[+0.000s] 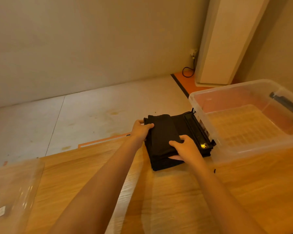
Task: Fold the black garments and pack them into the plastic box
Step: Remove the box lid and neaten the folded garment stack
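Observation:
A stack of folded black garments lies near the far edge of the wooden table, just left of the clear plastic box. My left hand grips the stack's far left edge. My right hand holds its near right side, thumb on top and fingers tucked between the layers. The box stands open with nothing inside; its black latch touches the garments' right side.
A clear plastic lid rests on the table at the near left. Beyond the table's far edge is a pale floor with an orange strip. A white cabinet and a black cable are at the back right wall.

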A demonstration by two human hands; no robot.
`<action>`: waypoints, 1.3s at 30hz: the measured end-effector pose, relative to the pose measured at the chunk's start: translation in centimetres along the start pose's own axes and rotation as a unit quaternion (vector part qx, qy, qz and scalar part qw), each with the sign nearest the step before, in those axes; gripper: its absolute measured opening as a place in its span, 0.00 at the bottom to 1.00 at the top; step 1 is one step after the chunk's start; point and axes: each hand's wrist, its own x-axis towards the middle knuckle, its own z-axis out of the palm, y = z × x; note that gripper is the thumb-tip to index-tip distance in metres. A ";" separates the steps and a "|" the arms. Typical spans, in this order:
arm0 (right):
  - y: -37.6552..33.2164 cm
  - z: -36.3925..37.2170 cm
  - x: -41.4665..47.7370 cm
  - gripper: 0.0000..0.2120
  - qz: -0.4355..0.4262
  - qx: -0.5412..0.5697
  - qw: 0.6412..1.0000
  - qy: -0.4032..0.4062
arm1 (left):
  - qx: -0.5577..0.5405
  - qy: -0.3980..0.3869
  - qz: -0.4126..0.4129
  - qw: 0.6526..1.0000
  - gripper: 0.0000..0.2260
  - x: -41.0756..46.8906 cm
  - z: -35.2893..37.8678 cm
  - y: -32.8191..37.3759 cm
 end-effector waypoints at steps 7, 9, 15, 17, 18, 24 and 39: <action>0.0 1.0 0.0 0.24 -0.033 -0.311 0.945 0.094 | 0.087 -0.001 0.019 0.996 0.16 0.6 0.1 -0.4; -0.4 1.0 -0.1 0.25 -0.038 -0.371 0.921 0.112 | 0.105 -0.002 0.031 0.994 0.16 0.7 0.0 0.1; -2.2 0.3 -0.4 0.24 -0.034 -0.487 0.866 0.105 | 0.128 -0.014 0.037 0.991 0.14 1.2 -0.5 0.6; -2.5 0.2 -0.5 0.25 -0.023 -0.523 0.848 0.085 | 0.162 -0.014 0.060 0.985 0.18 1.0 -0.4 0.5; -2.7 0.3 -0.5 0.24 -0.020 -0.534 0.842 0.079 | 0.171 -0.005 0.071 0.983 0.20 0.7 -0.5 0.4; -4.6 0.6 0.6 0.21 -0.018 -0.495 0.866 0.068 | 0.145 0.050 0.028 0.988 0.23 -3.0 -0.6 -1.2; -4.6 -0.5 3.8 0.13 0.033 -0.384 0.921 -0.055 | 0.081 0.113 -0.164 0.977 0.15 -4.1 1.9 -2.9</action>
